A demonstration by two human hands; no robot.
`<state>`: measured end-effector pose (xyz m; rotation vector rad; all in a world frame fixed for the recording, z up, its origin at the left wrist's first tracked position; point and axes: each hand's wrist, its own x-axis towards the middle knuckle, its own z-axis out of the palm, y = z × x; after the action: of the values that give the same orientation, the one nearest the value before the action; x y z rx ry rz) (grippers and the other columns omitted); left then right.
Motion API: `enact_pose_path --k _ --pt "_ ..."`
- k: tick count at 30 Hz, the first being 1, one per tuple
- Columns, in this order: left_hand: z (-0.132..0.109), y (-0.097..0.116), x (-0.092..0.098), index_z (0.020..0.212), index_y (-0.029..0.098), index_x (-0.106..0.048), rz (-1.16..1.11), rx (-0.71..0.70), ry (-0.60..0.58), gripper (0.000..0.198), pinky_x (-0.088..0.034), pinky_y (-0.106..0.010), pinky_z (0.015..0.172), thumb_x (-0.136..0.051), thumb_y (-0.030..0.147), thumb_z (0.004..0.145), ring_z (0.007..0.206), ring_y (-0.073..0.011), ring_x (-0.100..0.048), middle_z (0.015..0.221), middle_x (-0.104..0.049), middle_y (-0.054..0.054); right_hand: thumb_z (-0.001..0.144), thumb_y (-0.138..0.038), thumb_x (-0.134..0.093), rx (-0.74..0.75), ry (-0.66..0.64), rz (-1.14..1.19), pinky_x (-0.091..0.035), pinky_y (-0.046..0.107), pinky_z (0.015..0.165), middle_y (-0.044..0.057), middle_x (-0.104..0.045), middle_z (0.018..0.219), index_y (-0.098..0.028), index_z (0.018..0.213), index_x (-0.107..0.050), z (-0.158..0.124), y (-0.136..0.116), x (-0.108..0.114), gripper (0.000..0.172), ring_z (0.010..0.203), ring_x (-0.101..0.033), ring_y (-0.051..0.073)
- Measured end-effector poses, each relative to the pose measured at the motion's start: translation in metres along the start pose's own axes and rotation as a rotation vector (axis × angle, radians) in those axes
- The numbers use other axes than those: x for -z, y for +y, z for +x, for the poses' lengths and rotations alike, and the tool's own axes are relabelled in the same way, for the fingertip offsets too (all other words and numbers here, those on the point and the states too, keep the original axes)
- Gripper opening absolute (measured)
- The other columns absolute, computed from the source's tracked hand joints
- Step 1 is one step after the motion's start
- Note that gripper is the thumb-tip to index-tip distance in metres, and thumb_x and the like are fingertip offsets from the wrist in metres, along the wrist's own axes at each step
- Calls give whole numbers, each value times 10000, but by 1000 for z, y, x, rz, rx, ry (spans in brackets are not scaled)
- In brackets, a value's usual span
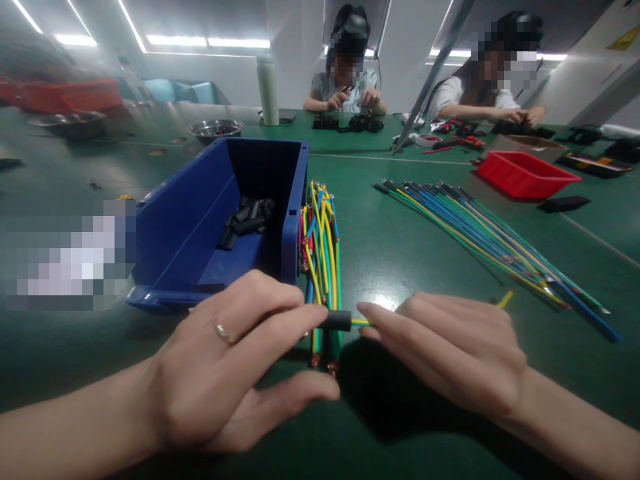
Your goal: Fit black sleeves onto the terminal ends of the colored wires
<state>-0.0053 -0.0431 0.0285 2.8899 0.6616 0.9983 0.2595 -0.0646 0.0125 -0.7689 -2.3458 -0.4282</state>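
My left hand [235,363] has its fingers on a short black sleeve [339,321], the thumb held apart below. A yellow-green wire [361,322] runs from the sleeve into the pinched fingers of my right hand [450,347]; its yellow end sticks out behind that hand. Beneath the sleeve lies a bundle of yellow, green and blue wires [327,260] with bare copper ends. Beside the bundle stands a blue bin [175,227] holding several black sleeves [250,221]. To the right, wires with black sleeves at their far ends [465,230] are spread in a fan.
A red tray [530,177] stands at the right beside a black piece [565,203]. Farther back are a metal bowl [217,130], a pale bottle [267,90] and a slanted metal pole [433,77]. Two people [345,90] sit working across the green table [385,267].
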Motion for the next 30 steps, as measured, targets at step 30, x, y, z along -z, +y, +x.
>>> enact_pose_path --k 30 --pt "6 -2 -6 1077 99 -686 54 23 49 162 -502 -266 706 -660 96 917 790 -152 -581 889 -664 -50 881 -125 -641 26 -12 -144 -299 279 496 -44 -586 610 -121 1136 -656 2 3 8 255 533 -424 108"
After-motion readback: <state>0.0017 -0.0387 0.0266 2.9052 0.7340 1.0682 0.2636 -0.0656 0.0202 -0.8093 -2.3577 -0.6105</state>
